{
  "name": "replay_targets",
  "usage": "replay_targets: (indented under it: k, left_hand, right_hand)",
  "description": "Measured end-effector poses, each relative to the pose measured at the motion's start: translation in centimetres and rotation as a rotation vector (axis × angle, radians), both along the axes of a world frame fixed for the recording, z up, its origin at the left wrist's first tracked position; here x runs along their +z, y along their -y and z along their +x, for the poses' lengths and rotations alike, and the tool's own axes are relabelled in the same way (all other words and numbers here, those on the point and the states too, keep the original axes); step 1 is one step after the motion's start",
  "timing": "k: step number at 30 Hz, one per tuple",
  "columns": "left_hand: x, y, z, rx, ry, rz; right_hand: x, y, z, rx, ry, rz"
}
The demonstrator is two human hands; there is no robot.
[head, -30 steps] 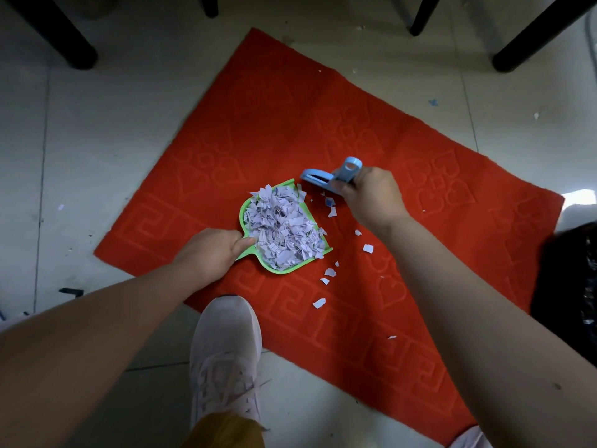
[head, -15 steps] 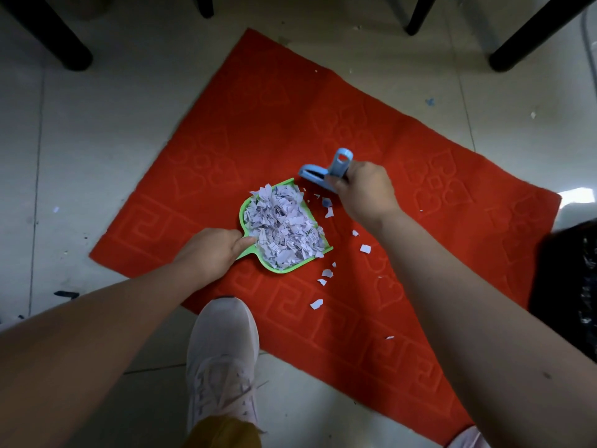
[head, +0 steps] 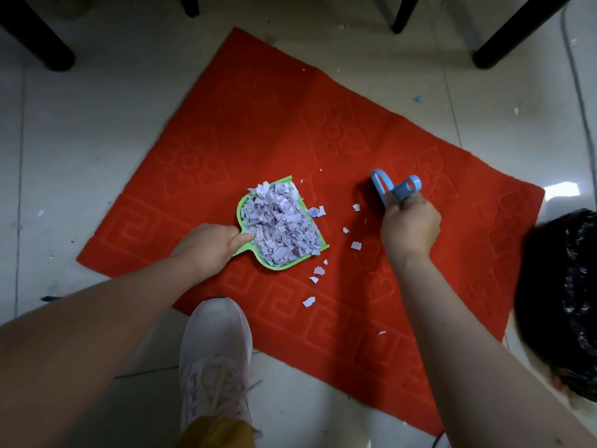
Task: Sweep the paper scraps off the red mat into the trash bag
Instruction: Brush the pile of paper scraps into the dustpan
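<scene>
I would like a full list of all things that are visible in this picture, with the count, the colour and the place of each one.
red mat: one, red, on the floor, centre.
dustpan: one, green, on the mat, heaped with scraps.
paper scraps: a heap, pale lilac-white, in the dustpan; about ten loose on the mat to its right.
brush: one, blue, above the mat, right of the dustpan.
trash bag: one, black, right edge.
furniture legs: four, black, top edge.
floor: pale tiles, a few specks.
shoe: one, white, bottom centre.
left hand: grips the dustpan's handle.
right hand: grips the brush.
</scene>
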State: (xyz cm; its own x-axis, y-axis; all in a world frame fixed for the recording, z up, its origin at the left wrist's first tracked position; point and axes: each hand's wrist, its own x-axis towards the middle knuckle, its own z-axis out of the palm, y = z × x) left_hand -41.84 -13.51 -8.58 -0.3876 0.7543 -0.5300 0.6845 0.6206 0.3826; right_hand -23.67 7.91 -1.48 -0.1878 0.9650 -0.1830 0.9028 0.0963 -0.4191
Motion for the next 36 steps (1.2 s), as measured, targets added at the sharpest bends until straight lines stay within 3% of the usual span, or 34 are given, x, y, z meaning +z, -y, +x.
replay_targets:
  k: [10, 14, 18, 23, 28, 36]
  left_hand:
    - [-0.2, -0.1, 0.2, -0.014, -0.022, 0.004]
    - [-0.2, -0.1, 0.1, -0.018, -0.029, 0.002]
    - [-0.1, -0.2, 0.1, -0.013, -0.023, -0.007]
    - [0.0, -0.1, 0.1, -0.014, -0.025, -0.013]
    - [0.1, -0.1, 0.2, -0.011, -0.02, -0.005]
    - [0.0, -0.1, 0.2, 0.008, -0.011, -0.014]
  right_hand:
    - [-0.2, 3.0, -2.3, 0.054, -0.169, -0.075]
    - [0.3, 1.5, -1.4, 0.0, -0.14, 0.002]
    - [-0.1, 2.6, -2.3, 0.059, -0.052, -0.054]
    - [-0.7, 5.6, -4.0, 0.159, -0.123, -0.135]
    - [-0.2, 4.3, -3.2, 0.097, -0.224, -0.075]
    - [-0.8, 4.5, -4.0, 0.144, -0.121, -0.097]
